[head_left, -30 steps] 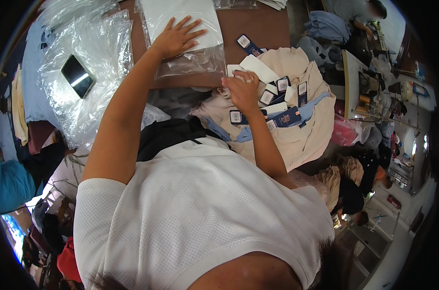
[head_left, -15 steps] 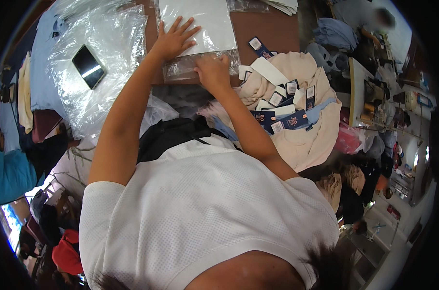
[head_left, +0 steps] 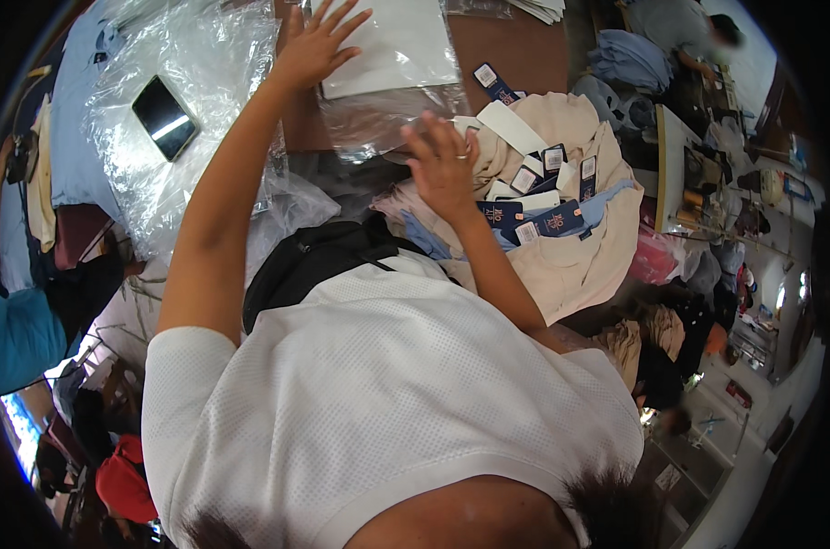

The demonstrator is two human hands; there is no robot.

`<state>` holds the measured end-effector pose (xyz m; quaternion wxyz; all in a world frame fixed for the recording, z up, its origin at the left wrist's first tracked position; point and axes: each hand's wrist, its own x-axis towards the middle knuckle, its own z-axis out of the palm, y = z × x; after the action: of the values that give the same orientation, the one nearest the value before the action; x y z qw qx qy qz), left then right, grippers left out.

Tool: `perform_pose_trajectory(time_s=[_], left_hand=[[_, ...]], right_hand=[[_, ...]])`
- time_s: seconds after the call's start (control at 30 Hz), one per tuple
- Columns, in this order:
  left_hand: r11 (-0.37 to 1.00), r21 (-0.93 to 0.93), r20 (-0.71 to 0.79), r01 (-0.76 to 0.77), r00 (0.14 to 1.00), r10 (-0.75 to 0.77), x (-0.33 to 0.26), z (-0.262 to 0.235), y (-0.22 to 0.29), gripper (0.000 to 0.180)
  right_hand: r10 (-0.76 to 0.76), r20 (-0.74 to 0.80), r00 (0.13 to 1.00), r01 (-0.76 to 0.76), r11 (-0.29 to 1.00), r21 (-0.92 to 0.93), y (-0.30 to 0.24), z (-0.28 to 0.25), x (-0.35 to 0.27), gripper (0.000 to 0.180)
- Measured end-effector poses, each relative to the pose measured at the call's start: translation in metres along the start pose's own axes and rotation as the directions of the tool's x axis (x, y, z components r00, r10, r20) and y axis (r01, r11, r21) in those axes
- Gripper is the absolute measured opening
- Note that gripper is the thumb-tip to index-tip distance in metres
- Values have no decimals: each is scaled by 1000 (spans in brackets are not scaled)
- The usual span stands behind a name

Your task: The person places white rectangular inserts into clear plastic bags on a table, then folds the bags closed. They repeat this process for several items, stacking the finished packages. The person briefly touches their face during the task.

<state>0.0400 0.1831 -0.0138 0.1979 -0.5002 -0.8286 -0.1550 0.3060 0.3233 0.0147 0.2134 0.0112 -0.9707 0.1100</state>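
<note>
A white rectangular sheet [head_left: 396, 46] lies inside a clear plastic bag [head_left: 369, 119] on the brown table [head_left: 524, 55]. The bag's loose end hangs past the table's near edge. My left hand [head_left: 316, 50] rests with fingers spread over the sheet's left side. Just right of the bag's loose end is my right hand [head_left: 444, 165], fingers apart, with a ring on one finger and nothing in its grasp. Beside it sits a heap of beige cloth [head_left: 570, 274] carrying several dark blue hang tags [head_left: 556, 222] and white card strips [head_left: 511, 126].
On the left, a smartphone [head_left: 165, 119] lies on a stack of clear plastic bags [head_left: 223, 64], next to light blue folded cloth [head_left: 76, 137]. One blue tag [head_left: 494, 82] lies alone on the table. A person in a blue shirt [head_left: 21, 320] is at far left; another person [head_left: 680, 37] is at upper right.
My right hand has let go of the bag's near edge and moved right and nearer, its fingers opening. My left hand has slid a little farther away. The bag has shifted slightly right.
</note>
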Motion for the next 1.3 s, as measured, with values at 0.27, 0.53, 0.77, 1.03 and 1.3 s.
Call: perform_pose_trajectory(time_s=[0.27, 0.53, 0.77, 1.03, 1.3], left_hand=[[940, -327, 304, 96, 952, 8, -102, -79, 93, 67], [988, -155, 52, 15, 999, -7, -120, -50, 105, 20], [906, -245, 150, 345, 937, -316, -138, -63, 107, 8], [779, -152, 282, 608, 782, -556, -137, -60, 113, 15], [757, -118, 305, 643, 748, -589, -124, -67, 124, 25]], right_hand=[[-29, 45, 999, 21, 988, 155, 45, 10, -6, 58], [-11, 60, 998, 12, 1000, -19, 46, 4, -2, 39], [162, 88, 983, -171, 981, 95, 78, -9, -21, 13], [434, 143, 890, -434, 900, -34, 66, 9, -3, 18], [565, 204, 799, -562, 823, -78, 59, 7, 7, 17]])
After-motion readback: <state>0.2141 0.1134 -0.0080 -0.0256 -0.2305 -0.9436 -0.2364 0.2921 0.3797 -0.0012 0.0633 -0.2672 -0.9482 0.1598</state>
